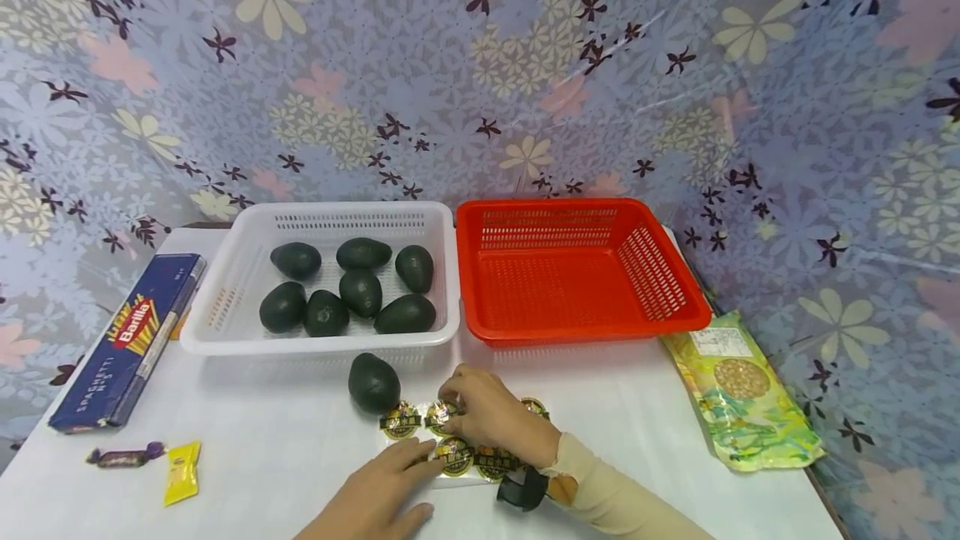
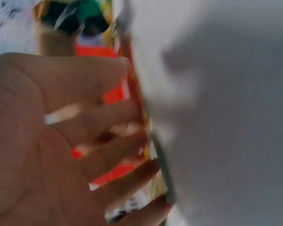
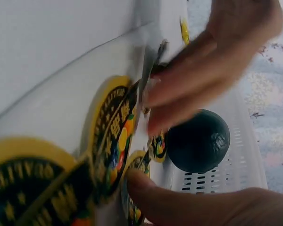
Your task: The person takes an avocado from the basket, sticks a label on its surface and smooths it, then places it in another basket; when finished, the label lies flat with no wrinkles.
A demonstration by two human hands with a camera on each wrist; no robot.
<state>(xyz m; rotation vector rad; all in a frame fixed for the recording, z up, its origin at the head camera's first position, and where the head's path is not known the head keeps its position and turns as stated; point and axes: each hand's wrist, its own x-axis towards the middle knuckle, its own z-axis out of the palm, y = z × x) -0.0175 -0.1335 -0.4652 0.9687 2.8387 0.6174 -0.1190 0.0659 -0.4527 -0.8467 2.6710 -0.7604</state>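
Observation:
A sheet of round gold-and-black stickers (image 1: 457, 450) lies on the white table near the front edge. My right hand (image 1: 450, 400) pinches the lifted edge of one sticker (image 3: 152, 66) at the sheet's far side. The right wrist view shows its fingers (image 3: 193, 89) closed on that edge. With straight fingers, my left hand (image 1: 420, 458) presses on the near side of the sheet; its palm (image 2: 52, 155) fills the blurred left wrist view. One dark green avocado (image 1: 373, 382) lies loose on the table just left of the right hand.
Behind the sheet stand a white basket (image 1: 225, 332) holding several avocados (image 1: 360, 290) and a red basket (image 1: 585, 327) with nothing in it. A blue spaghetti box (image 1: 127, 340) and two wrapped candies (image 1: 182, 472) lie left; a grain bag (image 1: 738, 390) lies right.

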